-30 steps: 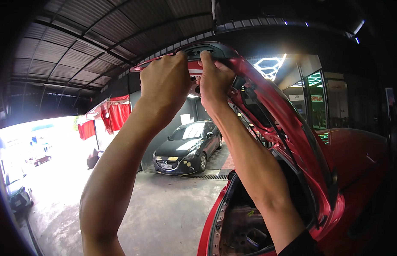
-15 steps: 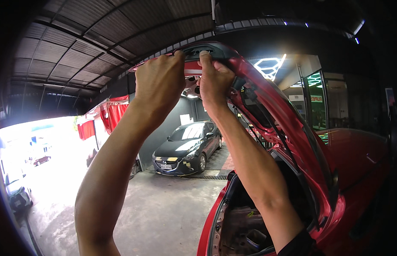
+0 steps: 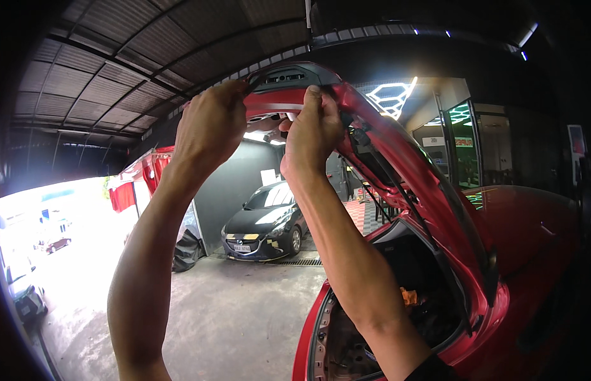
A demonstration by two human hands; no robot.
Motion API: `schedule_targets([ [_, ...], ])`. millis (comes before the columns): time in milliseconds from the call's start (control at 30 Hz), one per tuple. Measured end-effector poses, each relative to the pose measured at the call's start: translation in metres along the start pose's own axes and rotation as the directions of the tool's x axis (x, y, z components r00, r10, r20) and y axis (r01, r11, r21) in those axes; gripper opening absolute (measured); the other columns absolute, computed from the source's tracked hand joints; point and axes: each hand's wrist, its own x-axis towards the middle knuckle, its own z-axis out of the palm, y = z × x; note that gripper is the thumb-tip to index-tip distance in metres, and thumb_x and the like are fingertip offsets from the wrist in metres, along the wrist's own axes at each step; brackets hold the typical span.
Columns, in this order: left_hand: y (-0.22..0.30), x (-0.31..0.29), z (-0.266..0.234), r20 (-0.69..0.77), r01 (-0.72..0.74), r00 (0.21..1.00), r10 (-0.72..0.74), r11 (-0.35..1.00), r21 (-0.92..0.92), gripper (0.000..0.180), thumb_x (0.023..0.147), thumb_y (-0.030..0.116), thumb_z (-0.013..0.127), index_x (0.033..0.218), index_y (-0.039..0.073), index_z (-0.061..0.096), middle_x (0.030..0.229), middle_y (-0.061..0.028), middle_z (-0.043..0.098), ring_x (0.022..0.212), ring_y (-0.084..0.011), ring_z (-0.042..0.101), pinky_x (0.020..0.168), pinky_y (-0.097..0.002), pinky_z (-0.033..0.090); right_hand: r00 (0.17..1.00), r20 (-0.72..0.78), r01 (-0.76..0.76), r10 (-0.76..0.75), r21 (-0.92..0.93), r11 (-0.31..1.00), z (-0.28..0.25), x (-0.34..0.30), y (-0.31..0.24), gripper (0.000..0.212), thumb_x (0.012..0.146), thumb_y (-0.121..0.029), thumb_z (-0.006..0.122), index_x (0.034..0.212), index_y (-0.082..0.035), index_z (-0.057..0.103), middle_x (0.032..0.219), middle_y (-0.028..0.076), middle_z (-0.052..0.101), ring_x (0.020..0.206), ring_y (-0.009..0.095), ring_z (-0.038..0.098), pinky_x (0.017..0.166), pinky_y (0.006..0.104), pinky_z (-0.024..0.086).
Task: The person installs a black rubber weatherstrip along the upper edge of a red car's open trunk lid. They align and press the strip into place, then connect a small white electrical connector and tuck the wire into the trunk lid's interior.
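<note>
Both my arms reach up to the raised red tailgate (image 3: 397,143) of a car. Set into its top end is a dark trim panel (image 3: 286,77) with a slotted recess. My left hand (image 3: 213,120) is closed at the panel's left end, its fingertips mostly hidden behind the knuckles. At the lower right corner of the panel, my right hand (image 3: 313,130) has its thumb pressed up against the tailgate and its other fingers curled beneath. What lies under those curled fingers cannot be seen.
Below my right arm gapes the open trunk (image 3: 321,343), with an orange cloth-like item (image 3: 408,296) inside. A thin strut (image 3: 413,209) runs beside the tailgate. A black car (image 3: 264,222) is parked ahead on the concrete floor (image 3: 225,305). Red curtains (image 3: 122,197) hang at left.
My hands have moved apart, uncovering the slotted recess between them. The left went leftward; the right thumb dropped from the recess to the panel's lower right corner. The view has shifted slightly.
</note>
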Motion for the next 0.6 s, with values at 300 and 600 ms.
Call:
schedule_targets([
  [300, 0.049, 0.009, 0.003, 0.062, -0.012, 0.998, -0.001, 0.978, 0.206, 0.035, 0.101, 0.021, 0.054, 0.123, 0.009, 0.079, 0.102, -0.0232, 0.078, 0.1, -0.043, 0.076, 0.092, -0.0549, 0.058, 0.996, -0.044, -0.08, 0.082, 0.044, 0.996, 0.005, 0.006, -0.013, 0.05, 0.11, -0.05, 0.063, 0.102, -0.001, 0.067, 0.079, 0.003, 0.064, 0.058, 0.008, 0.056, 0.053, 0.0271, 0.049],
  [600, 0.045, 0.012, 0.008, 0.006, -0.105, 0.994, 0.11, 0.934, 0.341, 0.031, 0.1, 0.018, 0.055, 0.115, 0.011, 0.08, 0.094, -0.0226, 0.078, 0.09, -0.0438, 0.076, 0.084, -0.0556, 0.059, 0.998, -0.043, -0.052, 0.055, 0.062, 0.997, 0.006, 0.009, -0.002, 0.049, 0.111, -0.049, 0.063, 0.104, -0.001, 0.067, 0.075, -0.002, 0.054, 0.061, 0.007, 0.05, 0.055, 0.0268, 0.046],
])
